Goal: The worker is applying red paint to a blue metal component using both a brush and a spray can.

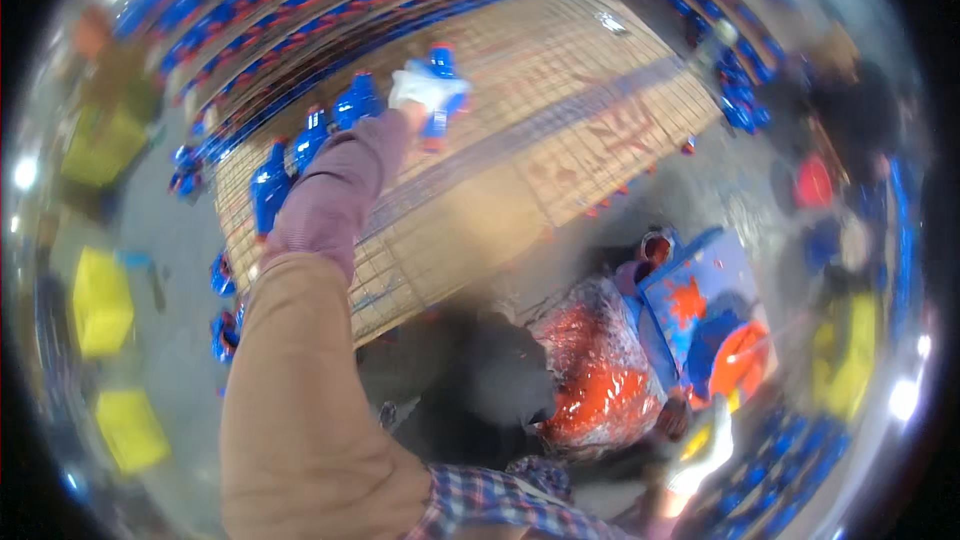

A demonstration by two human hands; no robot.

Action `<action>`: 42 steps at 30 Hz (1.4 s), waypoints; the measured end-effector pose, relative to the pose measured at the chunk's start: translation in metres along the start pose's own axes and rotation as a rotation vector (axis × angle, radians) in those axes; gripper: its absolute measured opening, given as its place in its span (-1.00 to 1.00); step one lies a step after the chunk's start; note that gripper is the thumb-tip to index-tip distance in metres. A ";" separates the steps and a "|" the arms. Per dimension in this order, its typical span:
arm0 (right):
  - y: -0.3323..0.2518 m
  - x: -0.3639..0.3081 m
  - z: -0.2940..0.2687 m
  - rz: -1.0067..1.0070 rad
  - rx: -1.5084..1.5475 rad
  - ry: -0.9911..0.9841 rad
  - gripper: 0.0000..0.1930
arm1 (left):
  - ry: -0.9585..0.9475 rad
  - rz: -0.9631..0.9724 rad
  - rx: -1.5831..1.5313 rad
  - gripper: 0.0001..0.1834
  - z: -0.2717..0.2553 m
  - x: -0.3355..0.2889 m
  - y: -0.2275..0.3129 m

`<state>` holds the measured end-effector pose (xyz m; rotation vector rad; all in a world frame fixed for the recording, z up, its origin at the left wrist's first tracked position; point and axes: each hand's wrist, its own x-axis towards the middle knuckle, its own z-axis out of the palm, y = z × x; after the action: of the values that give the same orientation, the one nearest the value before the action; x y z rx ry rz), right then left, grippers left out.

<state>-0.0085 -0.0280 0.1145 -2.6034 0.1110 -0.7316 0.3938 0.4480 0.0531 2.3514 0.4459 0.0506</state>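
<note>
My left hand [428,90], in a white glove, reaches out over the cardboard-covered rack and grips a glossy blue bottle-shaped piece [438,124] with red ends. Three similar blue pieces [268,188] stand in a row to its left along the board. Low on the right, my right hand [708,455], also white-gloved, is closed around a yellow-handled tool [696,441]; blur hides the tool's working end. Just beyond that hand is a round orange-red dish-like thing [740,360] beside a paint-smeared blue tray [700,285].
The cardboard sheet [480,230] lies under a wire grid. Behind it, racks [330,0] carry many blue-and-red pieces. A plastic-wrapped, red-stained bundle [600,370] sits near my body. Yellow crates [102,302] stand at left; another person [850,100] is at far right.
</note>
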 end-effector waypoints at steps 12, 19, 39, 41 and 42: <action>-0.011 0.004 -0.055 0.261 0.007 0.084 -0.66 | 0.389 1.014 1.128 -0.57 0.041 0.070 -0.034; 0.027 -0.086 -0.230 0.320 -0.868 0.030 -0.72 | 0.823 1.117 1.264 -0.53 0.005 0.009 -0.056; 0.098 -0.374 -0.475 0.549 -1.514 -0.392 -0.75 | 0.081 0.804 0.281 -0.51 0.023 -0.160 -0.005; 0.104 -0.351 -0.470 0.512 -1.429 -0.272 -0.80 | 0.010 0.743 0.125 -0.53 0.014 -0.177 0.023; 0.105 -0.336 -0.466 0.641 -1.311 -0.198 -0.82 | -0.010 0.767 0.122 -0.53 0.010 -0.187 0.038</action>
<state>-0.5319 -0.2386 0.2665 -3.3538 1.7735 -0.0945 0.2315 0.3535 0.0882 2.5057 -0.4889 0.3765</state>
